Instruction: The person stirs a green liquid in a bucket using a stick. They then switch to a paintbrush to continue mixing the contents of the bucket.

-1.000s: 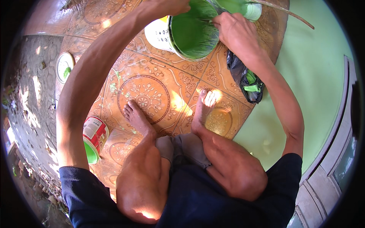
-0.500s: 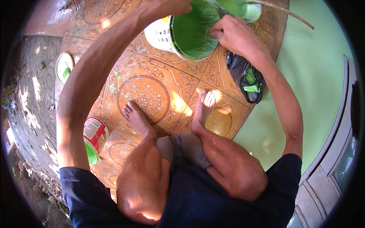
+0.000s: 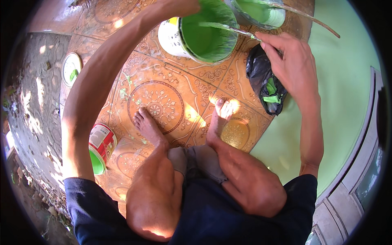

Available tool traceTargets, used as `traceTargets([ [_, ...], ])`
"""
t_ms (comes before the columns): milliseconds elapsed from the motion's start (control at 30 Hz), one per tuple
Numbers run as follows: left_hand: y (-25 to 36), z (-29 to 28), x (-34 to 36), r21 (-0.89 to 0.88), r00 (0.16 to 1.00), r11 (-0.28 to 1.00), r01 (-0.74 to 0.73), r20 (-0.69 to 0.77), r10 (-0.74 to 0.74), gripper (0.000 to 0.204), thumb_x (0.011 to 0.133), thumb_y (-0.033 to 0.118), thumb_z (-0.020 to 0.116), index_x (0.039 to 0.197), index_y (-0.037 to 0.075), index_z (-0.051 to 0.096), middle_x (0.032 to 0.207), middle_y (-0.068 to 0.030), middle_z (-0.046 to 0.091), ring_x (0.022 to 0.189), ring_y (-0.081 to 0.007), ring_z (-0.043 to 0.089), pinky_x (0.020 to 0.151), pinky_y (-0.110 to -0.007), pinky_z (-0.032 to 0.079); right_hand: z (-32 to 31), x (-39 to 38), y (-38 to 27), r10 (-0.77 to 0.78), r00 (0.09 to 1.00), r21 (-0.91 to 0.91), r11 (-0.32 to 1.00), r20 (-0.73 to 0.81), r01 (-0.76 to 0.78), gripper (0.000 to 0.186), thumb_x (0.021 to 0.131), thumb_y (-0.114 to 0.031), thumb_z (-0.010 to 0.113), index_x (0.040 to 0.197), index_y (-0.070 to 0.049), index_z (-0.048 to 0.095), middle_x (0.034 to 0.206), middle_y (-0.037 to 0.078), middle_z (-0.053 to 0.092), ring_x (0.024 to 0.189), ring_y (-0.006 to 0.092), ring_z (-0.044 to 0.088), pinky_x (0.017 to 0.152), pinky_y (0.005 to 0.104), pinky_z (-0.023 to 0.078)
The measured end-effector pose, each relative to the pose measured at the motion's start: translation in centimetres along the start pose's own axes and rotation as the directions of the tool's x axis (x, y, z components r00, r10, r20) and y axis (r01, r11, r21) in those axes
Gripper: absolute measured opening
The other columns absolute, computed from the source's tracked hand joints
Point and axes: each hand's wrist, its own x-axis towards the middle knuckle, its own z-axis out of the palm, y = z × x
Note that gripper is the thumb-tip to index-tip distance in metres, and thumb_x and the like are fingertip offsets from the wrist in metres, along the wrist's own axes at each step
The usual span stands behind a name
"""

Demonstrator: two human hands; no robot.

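Note:
A white bucket of green paint stands tilted on the tiles, its wide mouth toward me. At its far left rim, my left hand is closed on the edge; the frame's top cuts part of it off. My right hand pinches a thin paint-coated stick between thumb and fingers, to the right of the bucket. The stick's far end reaches over the bucket's mouth. Green paint fills the lower inside and streaks the inner wall. Below my right hand lies a black plastic bag with green scraps.
Behind, a second paint-smeared container has a long thin rod across it. A red-and-white can lies tipped at left, near a round lid. A pale green wall rises at right. My bare feet stand on patterned orange tiles.
My right hand has come out of the bucket's mouth, moving right and nearer with the stick, which now shows. My left hand has shifted slightly left at the rim.

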Motion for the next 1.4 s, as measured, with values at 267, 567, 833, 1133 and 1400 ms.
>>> traceTargets([
  [267, -1.1, -0.8, -5.0, -0.187, 0.977, 0.960, 0.208, -0.011, -0.214, 0.043, 0.090, 0.006, 0.058, 0.132, 0.008, 0.069, 0.097, -0.0252, 0.075, 0.081, -0.0337, 0.076, 0.074, -0.045, 0.062, 6.6, -1.8, 1.4, -0.224, 0.971, -0.040, 0.974, -0.081, 0.221, 0.034, 0.087, 0.002, 0.064, 0.118, -0.006, 0.077, 0.089, 0.012, 0.067, 0.071, 0.0299, 0.070, 0.066, 0.0408, 0.059],
  [567, -1.7, 0.7, -9.3, -0.218, 0.944, 0.937, 0.273, -0.129, -0.305, 0.040, 0.093, 0.007, 0.058, 0.132, 0.004, 0.068, 0.076, -0.0255, 0.071, 0.063, -0.0308, 0.072, 0.062, -0.044, 0.058, 5.9, -1.9, 1.0, -0.216, 0.976, -0.036, 0.976, -0.013, 0.215, 0.034, 0.084, 0.001, 0.066, 0.115, -0.006, 0.078, 0.088, 0.013, 0.067, 0.070, 0.0320, 0.070, 0.064, 0.0427, 0.057],
  [833, -2.4, 0.5, -11.1, -0.325, 0.931, 0.914, 0.242, -0.187, -0.313, 0.050, 0.101, 0.036, 0.065, 0.143, 0.009, 0.062, 0.069, -0.0219, 0.070, 0.056, -0.0237, 0.071, 0.061, -0.043, 0.058, 3.2, -1.5, -0.5, -0.157, 0.987, 0.030, 0.987, -0.033, 0.158, 0.024, 0.091, -0.004, 0.069, 0.112, -0.009, 0.079, 0.086, 0.011, 0.068, 0.076, 0.0318, 0.068, 0.069, 0.0428, 0.053],
  [1133, -8.2, 2.0, -28.9, -0.219, 0.406, 0.508, 0.833, -0.381, -0.830, 0.066, 0.092, 0.029, 0.079, 0.147, 0.004, 0.051, 0.100, -0.0142, 0.060, 0.085, -0.0216, 0.057, 0.074, -0.042, 0.050, 4.8, -1.8, -1.0, -0.182, 0.983, -0.017, 0.983, -0.016, 0.182, 0.029, 0.090, -0.002, 0.070, 0.117, -0.009, 0.077, 0.090, 0.009, 0.066, 0.076, 0.0295, 0.068, 0.068, 0.0436, 0.053],
  [1400, -20.5, -1.1, -46.1, 0.274, 0.091, -0.017, 0.962, -0.376, -0.922, 0.059, 0.084, 0.051, 0.073, 0.122, 0.007, 0.067, 0.098, -0.0225, 0.073, 0.095, -0.0356, 0.072, 0.080, -0.048, 0.055, 3.8, -2.3, 0.0, -0.136, 0.980, 0.195, 0.975, 0.146, 0.107, 0.032, 0.092, -0.001, 0.066, 0.123, -0.005, 0.072, 0.091, 0.015, 0.067, 0.081, 0.0392, 0.067, 0.078, 0.0469, 0.053],
])
